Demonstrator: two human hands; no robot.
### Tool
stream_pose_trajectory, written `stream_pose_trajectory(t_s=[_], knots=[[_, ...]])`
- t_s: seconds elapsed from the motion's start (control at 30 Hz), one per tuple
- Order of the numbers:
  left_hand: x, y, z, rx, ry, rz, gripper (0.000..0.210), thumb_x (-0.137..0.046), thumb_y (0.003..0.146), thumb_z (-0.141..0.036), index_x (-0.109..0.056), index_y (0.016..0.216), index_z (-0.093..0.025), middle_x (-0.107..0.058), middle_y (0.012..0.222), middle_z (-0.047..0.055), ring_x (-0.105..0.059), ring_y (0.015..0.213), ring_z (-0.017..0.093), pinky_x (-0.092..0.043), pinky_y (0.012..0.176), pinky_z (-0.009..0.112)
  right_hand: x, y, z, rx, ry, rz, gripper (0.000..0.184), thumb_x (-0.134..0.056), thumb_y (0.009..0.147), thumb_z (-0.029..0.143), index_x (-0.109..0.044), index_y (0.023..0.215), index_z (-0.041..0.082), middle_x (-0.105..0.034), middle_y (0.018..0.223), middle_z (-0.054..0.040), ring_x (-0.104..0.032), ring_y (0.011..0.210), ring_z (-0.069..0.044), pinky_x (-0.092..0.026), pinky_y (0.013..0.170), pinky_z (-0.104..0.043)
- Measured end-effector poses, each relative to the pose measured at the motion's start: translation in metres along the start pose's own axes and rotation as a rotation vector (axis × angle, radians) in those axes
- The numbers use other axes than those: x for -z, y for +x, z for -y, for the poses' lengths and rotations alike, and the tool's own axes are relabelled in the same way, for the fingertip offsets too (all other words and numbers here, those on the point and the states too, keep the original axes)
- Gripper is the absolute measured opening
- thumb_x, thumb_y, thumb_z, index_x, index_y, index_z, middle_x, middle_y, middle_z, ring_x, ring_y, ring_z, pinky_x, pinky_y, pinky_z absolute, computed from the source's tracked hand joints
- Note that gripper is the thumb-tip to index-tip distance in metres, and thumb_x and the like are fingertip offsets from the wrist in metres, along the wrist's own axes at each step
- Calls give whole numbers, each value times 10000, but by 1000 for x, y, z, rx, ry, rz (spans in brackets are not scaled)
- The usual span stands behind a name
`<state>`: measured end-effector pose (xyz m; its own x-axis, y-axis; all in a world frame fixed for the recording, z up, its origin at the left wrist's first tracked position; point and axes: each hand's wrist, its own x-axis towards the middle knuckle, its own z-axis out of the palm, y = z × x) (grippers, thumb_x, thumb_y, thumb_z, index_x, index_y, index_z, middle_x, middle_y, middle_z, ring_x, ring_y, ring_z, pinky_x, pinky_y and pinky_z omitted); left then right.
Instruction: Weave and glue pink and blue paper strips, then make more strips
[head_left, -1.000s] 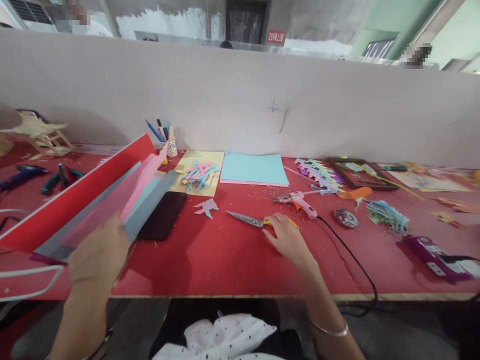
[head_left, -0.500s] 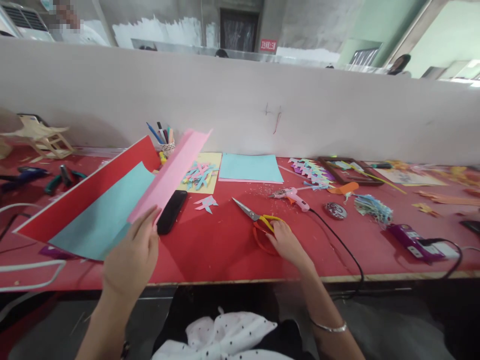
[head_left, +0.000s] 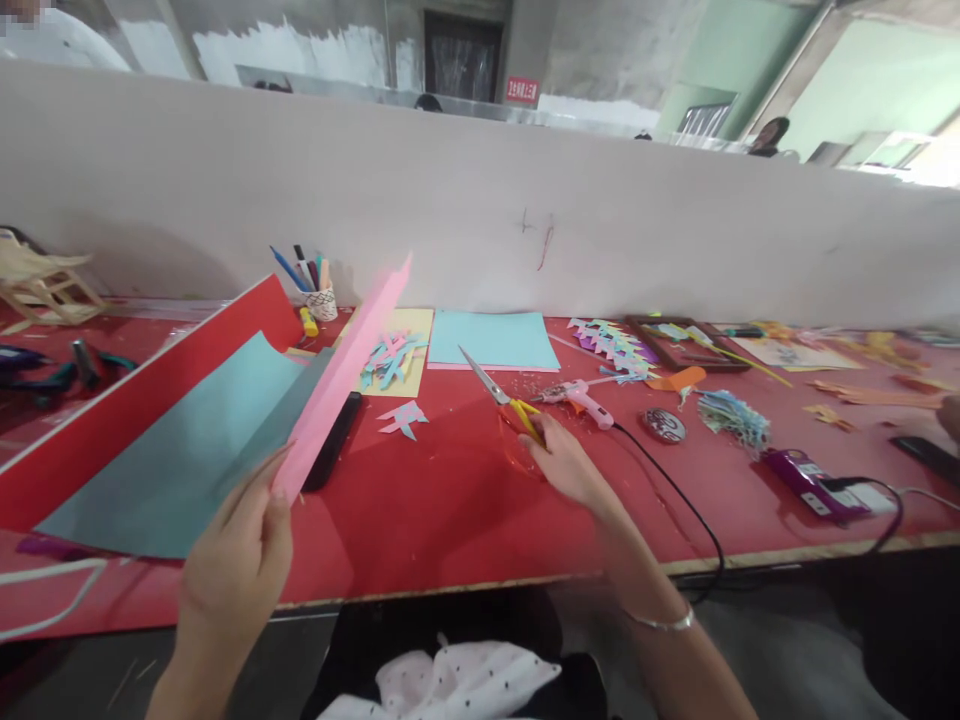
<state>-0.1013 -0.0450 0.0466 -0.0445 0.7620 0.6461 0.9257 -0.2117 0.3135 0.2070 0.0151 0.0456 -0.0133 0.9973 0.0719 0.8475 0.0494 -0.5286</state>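
Note:
A pink sheet of paper [head_left: 345, 370] stands steeply tilted, its lower end gripped in my left hand [head_left: 238, 545] between thumb and fingers. Just left of it, a light blue sheet [head_left: 180, 455] leans against a raised red board [head_left: 251, 318]. My right hand [head_left: 562, 460] is closed on the yellow-and-orange handles of a pair of scissors [head_left: 486, 383], whose blades look closed and point away to the upper left. Cut pink and blue paper pieces [head_left: 403, 418] lie between my hands. A black phone-like object [head_left: 330, 445] is partly hidden by the pink sheet.
At the back lie a strip pile [head_left: 394, 358] on yellow paper, blue sheets [head_left: 491, 338] and a pen cup [head_left: 321, 302]. Right of the scissors are a pink glue gun [head_left: 581, 400] with its cord, a round tin [head_left: 664, 425] and a purple power box [head_left: 810, 483]. A white partition [head_left: 450, 200] stands behind.
My left hand has moved left and slightly toward me with the pink sheet, which stands more edge-on. My right hand has lifted a little, raising the scissors' tip. The view has shifted slightly.

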Motion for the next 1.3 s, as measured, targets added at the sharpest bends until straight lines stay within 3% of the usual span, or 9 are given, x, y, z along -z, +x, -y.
stream_pose_trajectory(t_s=[0.13,0.33,0.6,0.67,0.8,0.93,1.03,1.13,1.3], knots=[[-5,7,-2,-28,52,-3,501,-305,878,-229,-256,1364,-337,-614,1138,49,-599,1004,204,-494,781,310,-4,50,30,-53,-44,37,194,-421,834,264,-506,981,170,-614,1014,-97,-573,962,-217,-416,795,-322],[-13,8,1,-8,68,5,553,-275,886,-225,-117,1389,-391,-629,1108,28,-620,964,196,-506,705,293,-42,130,69,-159,-110,74,252,-411,858,207,-467,1089,121,-592,1072,-144,-560,1006,-232,-424,785,-325],[-1,-2,10,82,81,-12,595,-331,884,-192,-124,1338,-516,-595,1142,-59,-604,995,169,-498,784,266,-65,178,79,-236,-124,70,331,-505,855,335,-508,1137,161,-540,1136,-70,-559,956,-177,-483,798,-393],[-1,0,8,48,95,-23,599,-328,886,-179,-114,1351,-491,-603,1121,-33,-608,985,170,-499,778,267,-69,179,76,-228,-119,71,329,-502,857,330,-506,1139,160,-541,1136,-72,-558,959,-179,-482,800,-391],[-6,12,6,-186,113,-102,555,-311,894,-179,-146,1387,-374,-643,1012,36,-650,849,169,-509,638,242,-68,175,73,-156,-78,50,326,-500,858,336,-508,1135,164,-541,1137,-71,-557,960,-179,-481,800,-393],[-10,22,1,-304,93,-115,527,-296,898,-174,-171,1402,-267,-654,977,74,-649,835,169,-504,638,227,-45,164,73,-15,40,64,323,-495,859,261,-498,1165,157,-536,1152,-85,-562,961,-168,-478,817,-351],[-11,23,-4,-362,-31,-12,501,-298,895,-161,-239,1383,-256,-646,1025,59,-626,911,140,-493,746,201,-18,148,66,116,157,86,511,-507,818,182,-356,1305,213,-465,1264,-82,-544,1023,-136,-473,825,-259],[-15,20,-8,-341,-220,149,403,-309,891,-159,-426,1262,-264,-635,1081,24,-607,958,104,-471,816,172,-1,120,49,234,391,81,705,-557,765,247,-198,1371,238,-424,1307,-112,-473,1148,-175,-449,890,-320],[-25,28,-24,-316,-469,264,288,-339,880,-172,-609,972,-212,-688,952,20,-635,885,102,-485,775,149,-2,61,22,360,723,185,813,-645,665,420,-235,1352,275,-332,1391,-103,-356,1259,-234,-349,998,-435]])
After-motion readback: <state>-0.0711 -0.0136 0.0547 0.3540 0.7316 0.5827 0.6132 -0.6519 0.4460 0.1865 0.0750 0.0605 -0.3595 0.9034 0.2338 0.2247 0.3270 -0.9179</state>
